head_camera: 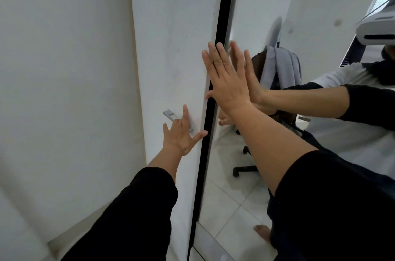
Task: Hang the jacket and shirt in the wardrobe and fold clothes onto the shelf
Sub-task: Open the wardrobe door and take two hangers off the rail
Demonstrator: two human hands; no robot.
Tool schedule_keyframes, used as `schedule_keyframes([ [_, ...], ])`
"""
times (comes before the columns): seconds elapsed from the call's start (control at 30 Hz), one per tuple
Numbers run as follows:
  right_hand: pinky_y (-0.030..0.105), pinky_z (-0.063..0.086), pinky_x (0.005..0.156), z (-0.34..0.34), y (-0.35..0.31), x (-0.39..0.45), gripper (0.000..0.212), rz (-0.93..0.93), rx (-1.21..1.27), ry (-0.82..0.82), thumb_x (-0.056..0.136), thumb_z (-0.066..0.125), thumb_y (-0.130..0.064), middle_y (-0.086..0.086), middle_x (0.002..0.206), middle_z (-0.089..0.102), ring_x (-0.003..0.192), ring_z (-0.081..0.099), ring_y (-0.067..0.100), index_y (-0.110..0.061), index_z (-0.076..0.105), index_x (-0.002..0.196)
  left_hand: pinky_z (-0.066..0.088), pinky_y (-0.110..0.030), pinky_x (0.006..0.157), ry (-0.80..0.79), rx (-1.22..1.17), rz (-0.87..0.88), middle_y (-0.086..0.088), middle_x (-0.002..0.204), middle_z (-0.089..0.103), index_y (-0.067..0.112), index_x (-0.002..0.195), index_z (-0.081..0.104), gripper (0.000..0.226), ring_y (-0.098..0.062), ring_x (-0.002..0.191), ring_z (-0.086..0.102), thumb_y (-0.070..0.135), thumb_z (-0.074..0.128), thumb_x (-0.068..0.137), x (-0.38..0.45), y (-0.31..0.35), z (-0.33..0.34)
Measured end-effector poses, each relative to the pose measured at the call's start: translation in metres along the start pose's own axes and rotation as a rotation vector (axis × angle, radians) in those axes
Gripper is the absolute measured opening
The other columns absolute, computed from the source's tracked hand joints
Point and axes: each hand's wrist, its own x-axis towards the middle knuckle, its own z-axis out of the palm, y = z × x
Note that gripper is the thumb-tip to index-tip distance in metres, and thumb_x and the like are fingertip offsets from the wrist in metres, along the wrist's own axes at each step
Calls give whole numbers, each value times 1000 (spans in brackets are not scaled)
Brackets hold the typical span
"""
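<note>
Against the white wardrobe door (171,47), left hand (181,134) spreads fingers at the handle (171,115); right hand (226,81), fingers wide, presses the mirror door (256,4).

two hands, left hand (180,135), right hand (226,80), one white door (171,47), one metal handle (171,115), one mirror (267,4)

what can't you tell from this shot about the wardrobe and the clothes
- Wardrobe interior, rail, shelf: head view, hidden behind the white door and mirrored door.
- Handle: lower part covered by the left hand.
- Grey garment: only a reflection, partly hidden by the right hand.
</note>
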Motion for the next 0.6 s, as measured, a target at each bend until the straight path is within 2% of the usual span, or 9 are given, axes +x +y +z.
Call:
schedule_keyframes([
  [0.17, 54, 1, 114, -39, -23, 5, 117, 37, 133, -75, 68, 69, -59, 6, 160, 8, 148, 8, 22, -10, 3, 151, 14, -58, 114, -22, 43, 19, -5, 141, 44, 19, 146, -26, 103, -21, 133, 37, 76, 28, 81, -24, -26, -24],
  [0.3, 52, -5, 114, -71, -50, 12, 116, -26, 230, -93, 71, 63, -63, 5, 161, 0, 148, 1, 22, -12, -4, 151, 19, -56, 112, -3, 75, 8, -7, 135, 49, 23, 147, -24, 100, -24, 127, 44, 75, 31, 81, -47, -58, -42],
  [0.47, 51, -4, 115, -103, -98, 33, 116, -104, 309, -72, 72, 57, -71, 3, 161, -4, 148, -4, 20, -14, -6, 151, 11, -60, 113, -24, 88, -43, 0, 140, 47, 32, 144, -25, 90, -21, 131, 43, 67, 34, 87, -74, -111, -69],
  [0.6, 48, -4, 115, -122, -142, 59, 109, -173, 395, -16, 76, 51, -72, 2, 161, -2, 148, -3, 21, -15, -2, 152, 12, -58, 113, 91, 129, -78, 2, 138, 47, 30, 147, -17, 85, -17, 127, 46, 57, 41, 90, -100, -149, -98],
])
